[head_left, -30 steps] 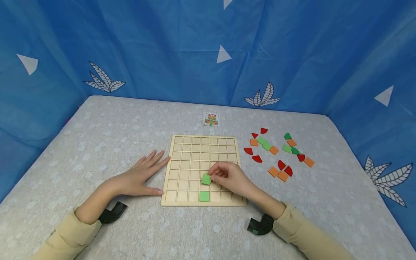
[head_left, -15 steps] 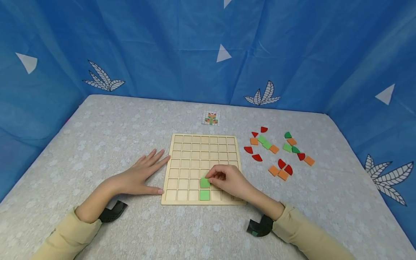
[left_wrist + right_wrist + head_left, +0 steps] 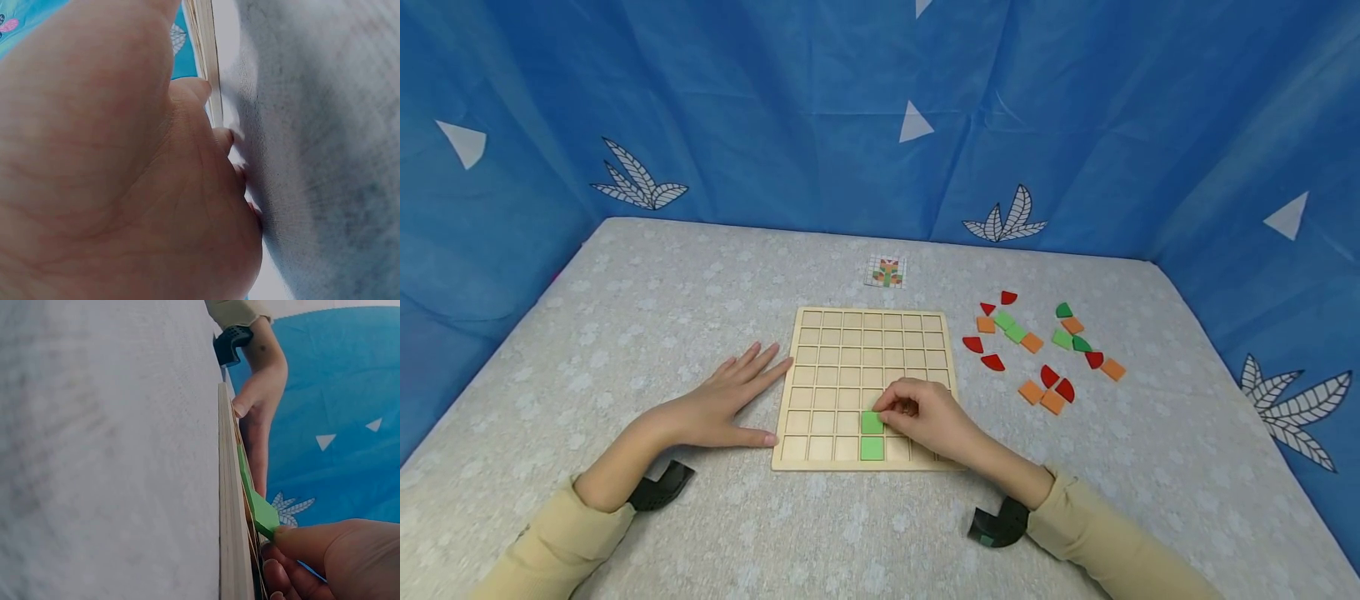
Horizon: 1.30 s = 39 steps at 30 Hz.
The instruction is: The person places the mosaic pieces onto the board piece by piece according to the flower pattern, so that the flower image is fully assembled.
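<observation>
A pale wooden grid board (image 3: 828,377) lies on the cloth-covered table. My left hand (image 3: 724,410) rests spread beside it, with thumb and index fingertips at its left edge. One light green square tile (image 3: 872,449) sits in a front-row cell. Over the cell just behind, my right hand (image 3: 928,417) pinches a second light green square tile (image 3: 265,515) between thumb and fingers. In the right wrist view, that second tile stands tilted, one edge raised at the thumb tip. The left wrist view is mostly filled by the palm and the board's side.
Right of the board lie loose pieces: orange squares (image 3: 1052,402), red quarter-circles (image 3: 993,362), green squares (image 3: 1004,320) and dark green quarter-circles (image 3: 1063,310). A small pattern card (image 3: 886,272) lies behind the board. Blue curtain (image 3: 790,125) hangs around the table's back and sides.
My right hand has brought the pinched green tile slightly toward the front and down, lining it up with the cell behind the first green tile. The left hand has stayed put.
</observation>
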Tool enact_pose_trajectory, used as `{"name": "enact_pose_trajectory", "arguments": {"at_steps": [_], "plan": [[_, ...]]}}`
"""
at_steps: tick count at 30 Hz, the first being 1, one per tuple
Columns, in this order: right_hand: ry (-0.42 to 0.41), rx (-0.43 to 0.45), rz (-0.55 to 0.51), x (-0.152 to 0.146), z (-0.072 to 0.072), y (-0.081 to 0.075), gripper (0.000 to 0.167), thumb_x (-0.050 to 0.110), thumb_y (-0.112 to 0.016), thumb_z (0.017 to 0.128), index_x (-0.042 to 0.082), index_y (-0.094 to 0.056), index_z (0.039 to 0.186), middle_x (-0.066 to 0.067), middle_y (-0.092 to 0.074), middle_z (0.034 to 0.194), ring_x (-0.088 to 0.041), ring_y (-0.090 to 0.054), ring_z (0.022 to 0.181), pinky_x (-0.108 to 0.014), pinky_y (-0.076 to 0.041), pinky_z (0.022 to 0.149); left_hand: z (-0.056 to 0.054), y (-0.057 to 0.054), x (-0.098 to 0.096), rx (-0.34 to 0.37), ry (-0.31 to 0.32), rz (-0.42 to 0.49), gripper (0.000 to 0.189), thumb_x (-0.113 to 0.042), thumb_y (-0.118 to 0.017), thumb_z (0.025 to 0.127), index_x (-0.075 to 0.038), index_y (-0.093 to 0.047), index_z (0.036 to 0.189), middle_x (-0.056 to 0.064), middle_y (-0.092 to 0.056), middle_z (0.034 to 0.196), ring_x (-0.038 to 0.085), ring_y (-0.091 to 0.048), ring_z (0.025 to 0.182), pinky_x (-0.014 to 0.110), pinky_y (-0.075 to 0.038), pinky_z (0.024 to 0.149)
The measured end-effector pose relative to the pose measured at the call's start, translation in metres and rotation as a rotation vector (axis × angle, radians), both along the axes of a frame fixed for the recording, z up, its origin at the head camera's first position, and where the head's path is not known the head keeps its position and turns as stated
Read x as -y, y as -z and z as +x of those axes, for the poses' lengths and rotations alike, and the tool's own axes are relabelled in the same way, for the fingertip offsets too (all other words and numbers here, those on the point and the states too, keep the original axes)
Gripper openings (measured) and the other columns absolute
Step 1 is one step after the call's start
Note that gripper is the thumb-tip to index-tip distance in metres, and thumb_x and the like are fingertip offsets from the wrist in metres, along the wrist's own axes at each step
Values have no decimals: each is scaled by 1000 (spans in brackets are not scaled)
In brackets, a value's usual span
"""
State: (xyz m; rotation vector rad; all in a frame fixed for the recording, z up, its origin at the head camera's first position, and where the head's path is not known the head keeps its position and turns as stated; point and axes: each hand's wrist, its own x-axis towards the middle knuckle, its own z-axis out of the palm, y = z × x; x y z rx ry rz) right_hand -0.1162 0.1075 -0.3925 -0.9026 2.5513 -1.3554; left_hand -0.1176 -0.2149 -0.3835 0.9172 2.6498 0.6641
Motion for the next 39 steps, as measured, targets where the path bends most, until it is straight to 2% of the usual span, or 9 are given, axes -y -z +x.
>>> {"name": "enact_pose_trajectory", "arguments": {"at_steps": [7, 13, 22, 25, 28, 31, 34, 36, 39], "plan": [[16, -54, 24, 0, -2, -3, 9, 7, -71, 84, 15, -74, 87, 13, -61, 84, -7, -51, 68, -24, -44, 58, -2, 0, 1, -13, 7, 12, 99, -57, -66, 79, -8, -18, 150, 20, -3, 154, 38, 5, 138, 60, -1, 104], [27, -26, -21, -3, -7, -12, 5, 8, -70, 85, 11, -73, 89, 10, -62, 85, -9, -54, 70, -26, -46, 61, 1, 1, 4, 10, -15, -14, 101, -60, -65, 78, -10, -17, 151, 17, -2, 154, 36, 6, 138, 58, -1, 105], [125, 17, -88, -30, -26, -32, 11, 11, -65, 89, 6, -72, 96, -1, -66, 92, -16, -60, 77, -30, -49, 68, 1, 1, 5, 3, -2, 14, 99, -57, -66, 79, -10, -17, 151, 18, -2, 154, 36, 6, 138, 60, -1, 104], [189, 47, -92, -47, -33, -37, 15, 14, -64, 91, 4, -71, 99, -5, -66, 96, -18, -60, 81, -31, -49, 71, 0, 2, 4, 2, 0, 12, 99, -58, -65, 79, -11, -17, 151, 17, -2, 154, 36, 6, 138, 59, -1, 104], [281, 81, -80, -64, -37, -46, 20, 15, -62, 92, 1, -69, 103, -11, -65, 99, -23, -59, 86, -35, -50, 72, -1, 2, 3, 1, 0, 9, 99, -59, -65, 78, -11, -17, 151, 17, -2, 154, 36, 6, 138, 59, -1, 104], [368, 98, -69, -87, -44, -48, 26, 19, -60, 93, -1, -66, 109, -15, -63, 106, -24, -58, 91, -38, -50, 74, -1, 1, 2, 0, 1, 7, 100, -59, -65, 78, -11, -17, 151, 17, -2, 154, 36, 6, 138, 59, -1, 104], [461, 94, -47, -111, -51, -45, 35, 28, -58, 94, -1, -64, 113, -14, -62, 110, -26, -56, 94, -36, -50, 74, 0, 1, 2, 0, 5, 10, 100, -58, -65, 78, -10, -17, 151, 18, -2, 154, 36, 6, 138, 60, -1, 104], [544, 105, -37, -126, -58, -37, 41, 38, -58, 92, 4, -65, 114, -8, -61, 110, -23, -56, 93, -34, -51, 73, 0, 1, 1, 0, 8, 13, 100, -58, -66, 78, -9, -17, 151, 18, -2, 154, 37, 6, 138, 60, -1, 104], [617, 120, -45, -140, -64, -32, 45, 43, -58, 91, 5, -65, 115, -7, -60, 109, -22, -53, 92, -26, -49, 71, 1, 2, 1, -1, 6, 15, 100, -58, -66, 78, -8, -17, 151, 18, -3, 154, 37, 5, 138, 60, -2, 104]]}}
